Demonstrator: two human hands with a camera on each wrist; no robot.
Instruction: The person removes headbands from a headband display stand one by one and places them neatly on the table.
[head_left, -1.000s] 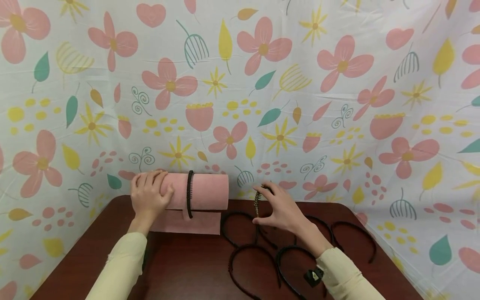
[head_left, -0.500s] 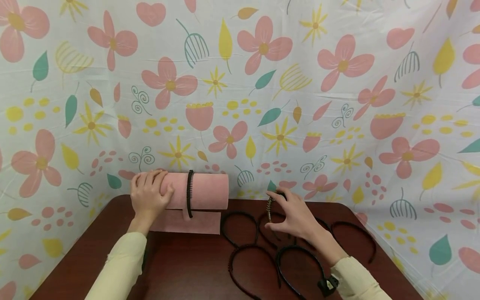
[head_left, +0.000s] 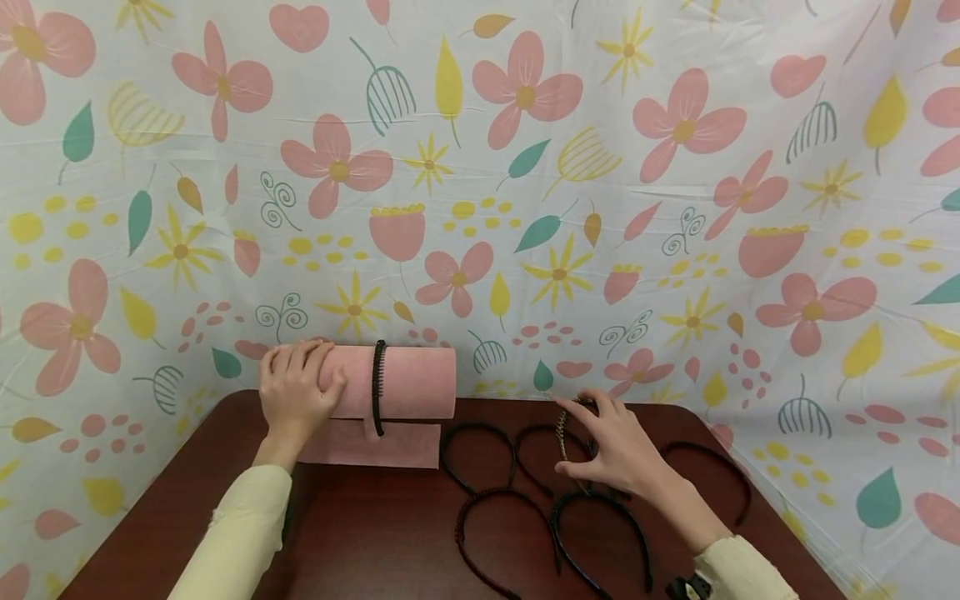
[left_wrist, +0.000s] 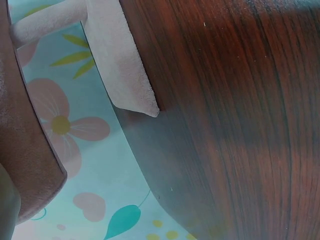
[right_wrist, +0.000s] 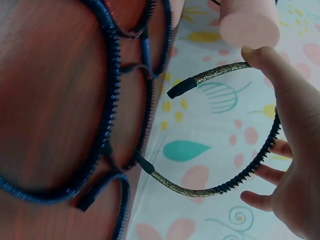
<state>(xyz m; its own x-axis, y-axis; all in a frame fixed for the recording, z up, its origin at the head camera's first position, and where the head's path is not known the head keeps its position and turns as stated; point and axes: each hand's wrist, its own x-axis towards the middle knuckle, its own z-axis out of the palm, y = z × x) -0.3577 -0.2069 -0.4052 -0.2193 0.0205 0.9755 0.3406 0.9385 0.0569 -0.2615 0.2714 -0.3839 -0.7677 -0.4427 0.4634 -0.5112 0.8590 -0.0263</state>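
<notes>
A pink, velvety headband holder [head_left: 420,382], a thick roll on a flat base, lies at the back left of the table. My left hand [head_left: 296,392] grips the roll's left end from above. One black toothed headband [head_left: 378,387] hangs around the roll, right of that hand. My right hand [head_left: 618,450] holds a second headband [right_wrist: 192,192], gold-glittered toward its ends with dark teeth along the middle, between thumb and fingers. In the right wrist view it is raised off the table. The left wrist view shows the holder's base [left_wrist: 120,65], with only a sliver of the hand.
Several dark headbands lie on the brown wooden table [head_left: 360,533]: one [head_left: 480,427] near the holder, one [head_left: 461,529] at the front, another [head_left: 647,542] beside it, and one [head_left: 738,471] at far right. A flowered cloth [head_left: 480,183] hangs behind the table.
My right hand has moved right and lower with the gold-glittered headband, now above the loose headbands. My left hand and the holder have stayed in place.
</notes>
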